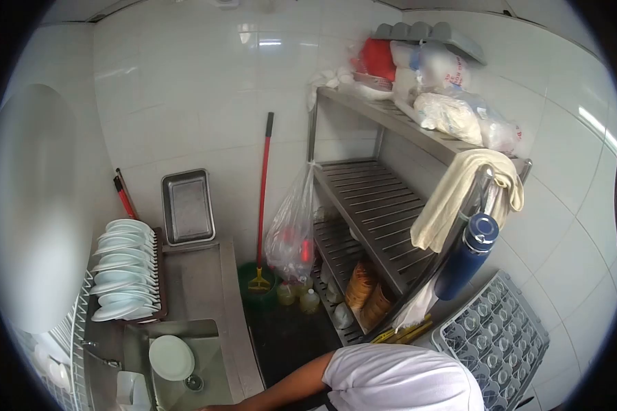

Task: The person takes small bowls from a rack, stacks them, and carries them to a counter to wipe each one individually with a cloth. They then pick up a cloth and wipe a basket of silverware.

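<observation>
Head view is showing an arm point(281, 387) in a white sleeve point(391, 377) stretching to the sink point(212, 359); its hand is lying off the bottom edge, so I cannot tell if it is open or closed; a white plate point(171, 356) is sitting in the sink; more plates point(123, 270) are standing in a rack point(160, 274) behind; a metal tray point(187, 205) is leaning on the wall point(185, 103).

I am looking into the dishwashing corner of a commercial kitchen: white tiled walls point(185, 89), a steel sink point(216, 366) with a rack of plates point(123, 270) beside it, open metal shelving point(377, 198) (bagged supplies on top), a grey glass-washing crate point(497, 335) and a red-handled mop point(262, 198) leaning in the corner.
</observation>
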Tool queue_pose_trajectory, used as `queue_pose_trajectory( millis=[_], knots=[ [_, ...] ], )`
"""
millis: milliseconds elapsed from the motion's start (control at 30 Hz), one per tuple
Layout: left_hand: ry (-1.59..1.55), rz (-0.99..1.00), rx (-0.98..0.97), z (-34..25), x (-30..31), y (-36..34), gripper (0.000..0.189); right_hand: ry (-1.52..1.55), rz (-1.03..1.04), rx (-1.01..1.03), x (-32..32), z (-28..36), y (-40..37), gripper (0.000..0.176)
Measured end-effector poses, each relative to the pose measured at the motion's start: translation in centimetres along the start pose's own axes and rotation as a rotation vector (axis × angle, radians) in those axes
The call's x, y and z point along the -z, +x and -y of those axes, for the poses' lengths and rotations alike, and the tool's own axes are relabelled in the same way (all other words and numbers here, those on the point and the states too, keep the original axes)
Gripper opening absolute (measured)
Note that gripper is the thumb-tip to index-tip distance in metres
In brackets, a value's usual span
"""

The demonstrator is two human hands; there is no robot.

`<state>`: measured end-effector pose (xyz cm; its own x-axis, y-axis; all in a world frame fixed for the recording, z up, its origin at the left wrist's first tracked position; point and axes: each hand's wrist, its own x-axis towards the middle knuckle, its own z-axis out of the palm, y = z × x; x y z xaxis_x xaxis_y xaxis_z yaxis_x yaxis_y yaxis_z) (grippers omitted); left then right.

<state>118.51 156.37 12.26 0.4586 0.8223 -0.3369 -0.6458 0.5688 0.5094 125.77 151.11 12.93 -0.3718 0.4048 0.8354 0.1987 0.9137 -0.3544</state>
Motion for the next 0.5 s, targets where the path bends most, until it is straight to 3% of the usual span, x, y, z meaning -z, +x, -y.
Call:
queue_pose_trajectory(
  millis=[33, 133, 200, 233, 300, 333, 367, 400, 433, 467, 500],
  knots=[
    [0.023, 0.008, -0.005, 0.0, 0.0, -0.2, 0.047, -0.064, -0.023, 0.200, 1.4, 0.4, 0.4, 0.028],
    [0.066, 0.023, -0.046, 0.1, 0.8, -1.7, 0.048, 0.051, -0.028, 0.184, 3.4, 0.8, -0.4, 0.034],
    [0.096, 0.039, -0.122, 0.6, 2.4, -4.3, 0.049, -0.014, 0.002, -0.222, 3.3, 1.9, -2.3, 0.024],
    [0.143, 0.059, -0.197, 1.2, 3.4, -5.8, 0.049, -0.116, -0.008, -0.214, 3.1, 1.9, -3.1, 0.027],
    [0.457, 0.127, -0.456, 3.4, 5.0, -8.1, 0.051, -0.235, -0.021, -0.146, 3.0, 1.2, -4.1, 0.035],
    [0.660, 0.148, -0.686, 4.9, 4.6, -8.5, 0.051, -0.241, 0.011, -0.211, 3.0, 0.9, -4.6, 0.033],
    [0.806, 0.036, -0.546, 5.5, 7.7, -7.6, 0.067, -0.274, 0.069, -0.236, 3.0, 0.8, -5.1, 0.030],
    [1.053, -0.002, -0.658, 6.1, 8.9, -6.5, 0.061, -0.299, 0.120, -0.075, 3.3, -0.1, -5.1, 0.024],
    [1.117, -0.100, -0.865, 5.1, 6.5, -8.0, 0.068, -0.273, 0.141, -0.057, 3.5, -0.4, -4.2, 0.021],
    [0.730, -0.026, -0.875, 5.4, 5.3, -7.6, 0.041, -0.194, 0.131, -0.141, 3.4, -0.3, -3.1, 0.019],
    [0.055, 0.177, -0.469, 6.4, 6.7, -5.7, 0.029, -0.114, 0.120, -0.245, 2.7, -1.0, -3.9, 0.020]
  ],
)
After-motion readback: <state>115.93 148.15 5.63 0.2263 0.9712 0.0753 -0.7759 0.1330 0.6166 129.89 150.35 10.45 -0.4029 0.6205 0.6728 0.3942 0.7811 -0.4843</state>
